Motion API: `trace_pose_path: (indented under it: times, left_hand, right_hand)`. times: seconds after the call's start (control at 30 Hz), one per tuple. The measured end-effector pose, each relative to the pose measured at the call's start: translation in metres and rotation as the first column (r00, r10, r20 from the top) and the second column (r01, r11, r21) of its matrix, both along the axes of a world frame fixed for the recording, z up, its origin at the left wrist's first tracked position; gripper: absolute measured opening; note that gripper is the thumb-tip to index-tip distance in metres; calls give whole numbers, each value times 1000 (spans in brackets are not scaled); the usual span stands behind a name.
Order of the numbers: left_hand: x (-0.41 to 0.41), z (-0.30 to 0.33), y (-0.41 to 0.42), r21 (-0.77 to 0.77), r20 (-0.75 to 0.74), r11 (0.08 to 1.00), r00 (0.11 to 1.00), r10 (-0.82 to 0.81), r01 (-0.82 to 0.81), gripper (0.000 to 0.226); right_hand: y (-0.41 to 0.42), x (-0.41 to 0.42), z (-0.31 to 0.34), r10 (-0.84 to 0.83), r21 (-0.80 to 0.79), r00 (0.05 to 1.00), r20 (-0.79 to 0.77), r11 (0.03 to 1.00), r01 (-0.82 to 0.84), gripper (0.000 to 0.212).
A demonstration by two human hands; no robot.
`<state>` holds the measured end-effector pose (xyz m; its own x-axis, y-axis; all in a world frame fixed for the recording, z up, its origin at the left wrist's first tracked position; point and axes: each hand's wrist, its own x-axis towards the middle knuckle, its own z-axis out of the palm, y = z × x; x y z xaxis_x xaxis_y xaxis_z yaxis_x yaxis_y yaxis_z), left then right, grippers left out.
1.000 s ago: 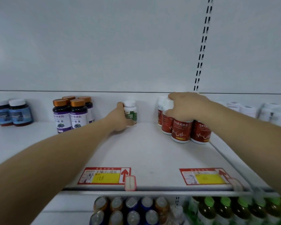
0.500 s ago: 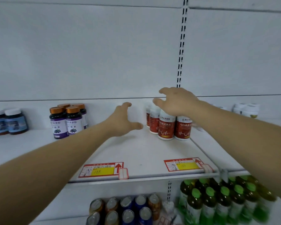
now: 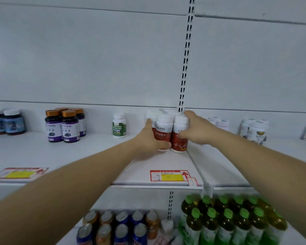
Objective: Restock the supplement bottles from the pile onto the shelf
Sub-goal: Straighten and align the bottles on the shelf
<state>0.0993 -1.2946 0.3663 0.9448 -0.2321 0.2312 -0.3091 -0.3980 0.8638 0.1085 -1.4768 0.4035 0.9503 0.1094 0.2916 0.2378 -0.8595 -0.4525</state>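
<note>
Several white-capped bottles with red labels (image 3: 168, 129) stand grouped on the white shelf (image 3: 102, 152) near its right divider. My left hand (image 3: 148, 138) presses against the left side of the group, fingers wrapped around the front-left bottle. My right hand (image 3: 195, 129) cups the right side, fingers on the front-right bottle. A single white bottle with a green label (image 3: 119, 126) stands alone to the left, apart from both hands.
Purple-labelled bottles with orange caps (image 3: 64, 125) and blue-labelled jars (image 3: 7, 122) stand further left. White jars (image 3: 253, 128) sit on the neighbouring shelf to the right. Below are drink cans (image 3: 113, 227) and green-capped bottles (image 3: 226, 220). Price tags (image 3: 169, 175) lie along the shelf's front edge.
My left hand let go of the green-labelled bottle and moved right onto the red-labelled group. My right hand lifted off briefly, then closed on the group's right side. The camera swung right.
</note>
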Motion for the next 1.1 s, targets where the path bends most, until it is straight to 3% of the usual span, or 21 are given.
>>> trace_pose_path:
  times: [0.23,0.57,0.83,1.1]
  left_hand:
    - [7,-3,-12,8,18,992,992,125,-126,99]
    - [5,-3,-4,81,141,983,978,151,-164,46]
    - [6,-6,5,106,78,967,972,222,-230,74]
    - [11,-10,6,101,82,971,975,209,-216,78]
  right_hand:
    - [-8,15,-6,184,97,983,9,978,-184,74]
    - [0,18,-19,267,161,961,70,948,-275,80]
    - [-1,17,-17,281,150,958,56,946,-286,84]
    - [-1,15,-19,283,183,955,85,938,-294,86]
